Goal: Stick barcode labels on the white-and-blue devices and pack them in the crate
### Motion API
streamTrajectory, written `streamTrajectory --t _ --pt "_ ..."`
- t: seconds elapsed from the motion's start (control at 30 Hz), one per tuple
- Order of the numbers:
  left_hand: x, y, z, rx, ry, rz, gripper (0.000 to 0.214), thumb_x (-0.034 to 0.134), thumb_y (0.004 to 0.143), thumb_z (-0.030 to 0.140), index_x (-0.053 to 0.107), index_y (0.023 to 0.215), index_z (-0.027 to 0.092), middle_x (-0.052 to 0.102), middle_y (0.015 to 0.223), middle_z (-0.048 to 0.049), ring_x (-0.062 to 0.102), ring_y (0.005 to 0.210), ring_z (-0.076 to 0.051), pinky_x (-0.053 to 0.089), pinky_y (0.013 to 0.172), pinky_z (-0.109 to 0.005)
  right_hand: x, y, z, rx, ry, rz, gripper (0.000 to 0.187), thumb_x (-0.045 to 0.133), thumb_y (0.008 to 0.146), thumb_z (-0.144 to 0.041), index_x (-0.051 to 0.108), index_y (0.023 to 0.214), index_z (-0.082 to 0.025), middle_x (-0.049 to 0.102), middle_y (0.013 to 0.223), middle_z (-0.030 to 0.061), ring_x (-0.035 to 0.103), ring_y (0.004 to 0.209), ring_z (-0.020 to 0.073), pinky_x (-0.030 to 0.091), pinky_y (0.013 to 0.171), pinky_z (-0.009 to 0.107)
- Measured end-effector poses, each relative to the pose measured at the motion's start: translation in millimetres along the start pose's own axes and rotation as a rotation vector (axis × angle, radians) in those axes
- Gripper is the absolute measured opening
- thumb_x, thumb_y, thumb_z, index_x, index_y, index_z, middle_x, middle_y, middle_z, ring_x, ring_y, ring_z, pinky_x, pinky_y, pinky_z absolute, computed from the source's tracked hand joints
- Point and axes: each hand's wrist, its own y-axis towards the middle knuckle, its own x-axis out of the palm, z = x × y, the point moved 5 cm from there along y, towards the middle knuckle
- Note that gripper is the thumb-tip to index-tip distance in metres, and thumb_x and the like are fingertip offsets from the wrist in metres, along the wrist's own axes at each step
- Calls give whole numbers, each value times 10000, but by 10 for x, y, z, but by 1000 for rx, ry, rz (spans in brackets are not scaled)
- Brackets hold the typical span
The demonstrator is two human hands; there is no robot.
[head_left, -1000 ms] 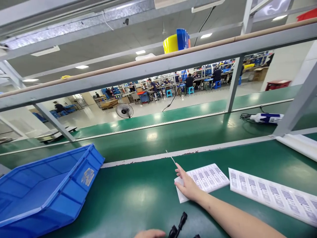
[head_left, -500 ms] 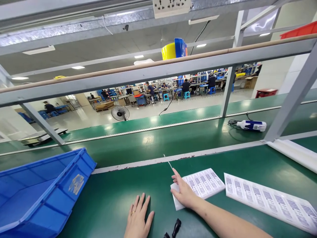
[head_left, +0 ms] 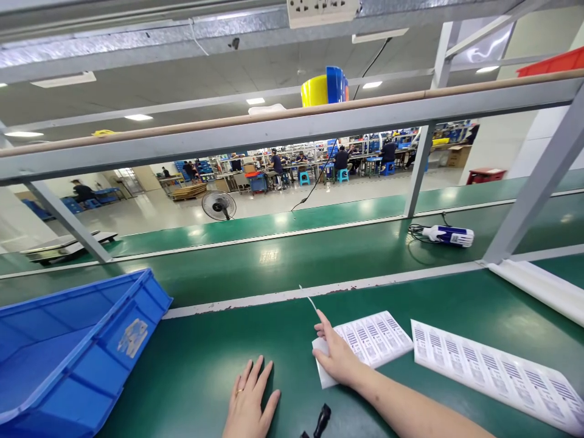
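Observation:
My right hand (head_left: 336,356) lies on the left end of a small sheet of barcode labels (head_left: 371,340) on the green bench; its fingers are bent over the sheet's corner, forefinger stretched forward. My left hand (head_left: 250,401) rests flat on the bench, fingers spread, a ring on one finger, holding nothing. A small black part (head_left: 320,420) lies between my two arms near the bottom edge. A longer strip of barcode labels (head_left: 493,371) lies to the right.
A blue plastic bin (head_left: 68,347) stands tilted at the left. A thin white sliver (head_left: 308,297) lies by the white bench stripe. Beyond it, a blue-white tool with cable (head_left: 444,235) rests on the conveyor. A grey frame rail (head_left: 292,131) crosses above. People work at far benches.
My left hand came up from the bottom edge and laid itself flat on the bench. My right hand stays on the label sheet. The view shifted slightly.

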Motion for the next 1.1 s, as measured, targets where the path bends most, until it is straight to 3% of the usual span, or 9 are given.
streamTrajectory --t 0.6,1.1 --pt "-66 -51 75 -12 -60 3 481 405 846 399 433 1309 269 323 1445 -6 216 1364 -251 186 1126 -484 -25 -14 16 7 -2 1 800 470 751 -194 62 1437 -241 508 1215 91 523 1088 181 350 990 397" --pt "-119 -100 138 -17 -147 -37 503 415 843 410 387 1330 291 276 1470 -4 165 1379 -246 142 1130 -492 7 -4 198 -17 -14 3 700 423 829 -302 61 1428 -277 519 1217 81 522 1106 191 351 994 425"
